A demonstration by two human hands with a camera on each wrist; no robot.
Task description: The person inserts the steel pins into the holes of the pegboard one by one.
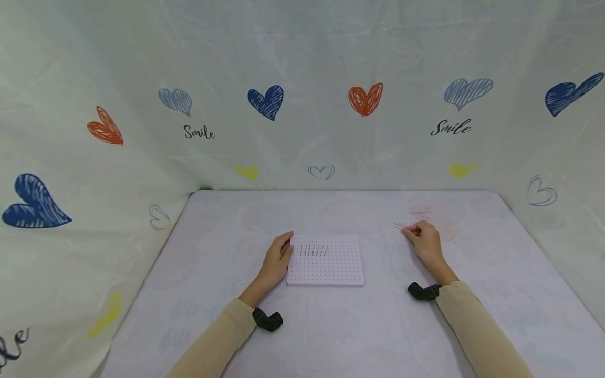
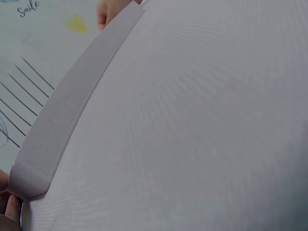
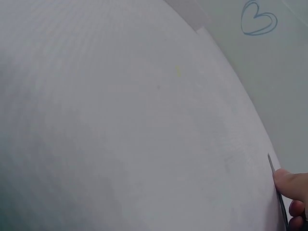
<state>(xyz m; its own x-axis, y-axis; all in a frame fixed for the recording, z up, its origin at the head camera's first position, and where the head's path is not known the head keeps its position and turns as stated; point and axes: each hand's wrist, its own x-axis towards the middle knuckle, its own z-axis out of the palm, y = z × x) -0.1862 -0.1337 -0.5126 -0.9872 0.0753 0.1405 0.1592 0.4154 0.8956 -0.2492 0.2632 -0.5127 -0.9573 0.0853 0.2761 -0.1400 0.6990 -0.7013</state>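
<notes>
A white pegboard (image 1: 326,275) with a grid of small holes lies on the table. Several thin metal pins (image 1: 314,250) stand in a row in its upper left part, the rightmost ones leaning. My left hand (image 1: 274,262) grips the board's left edge, thumb and fingers at its side. In the left wrist view the board's side wall (image 2: 53,130) shows, the pins (image 2: 29,106) rising behind it. Right of the board, my right hand (image 1: 425,244) pinches thin metal pins (image 1: 399,226) pointing left. One pin (image 3: 270,163) shows a tapered tip in the right wrist view.
The table (image 1: 331,336) has a pale printed cover, with a faint reddish patch (image 1: 437,218) beyond my right hand. A white curtain (image 1: 312,47) with hearts stands behind the table and along its sides. A black wrist device (image 1: 424,291) sits at my right cuff.
</notes>
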